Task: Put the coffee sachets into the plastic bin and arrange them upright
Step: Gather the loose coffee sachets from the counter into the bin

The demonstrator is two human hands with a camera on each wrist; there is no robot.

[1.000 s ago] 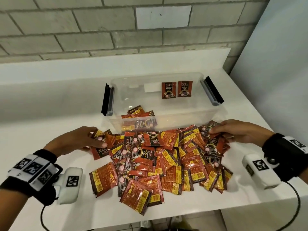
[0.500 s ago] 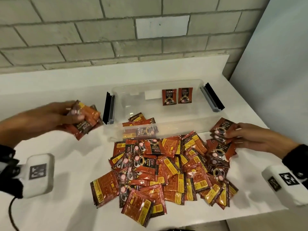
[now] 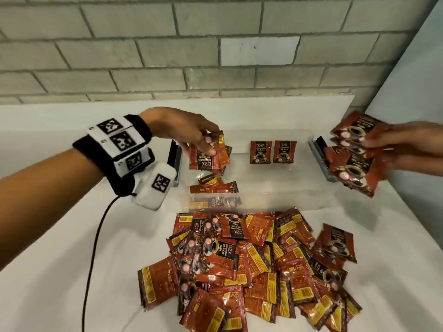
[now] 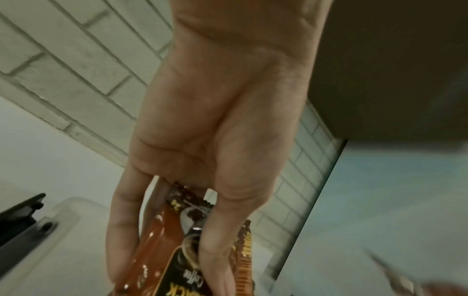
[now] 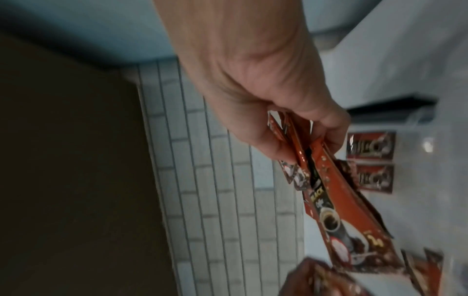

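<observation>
White counter (image 3: 60, 271), brick wall behind. My left hand (image 3: 184, 130) pinches sachet bundle (image 3: 208, 154) over plastic bin (image 3: 275, 185), 10 o'clock end. My right hand (image 3: 405, 149) grips second bundle (image 3: 352, 159) at bin's 3 o'clock. Loose pile (image 3: 251, 267) at 6 o'clock.

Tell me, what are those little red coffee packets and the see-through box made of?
Coffee sachets: probably glossy plastic or foil film; they catch glare and crinkle. Plastic bin: clear, slightly frosted hard plastic; sachets show through its wall. Its latches look like opaque dark plastic.
</observation>
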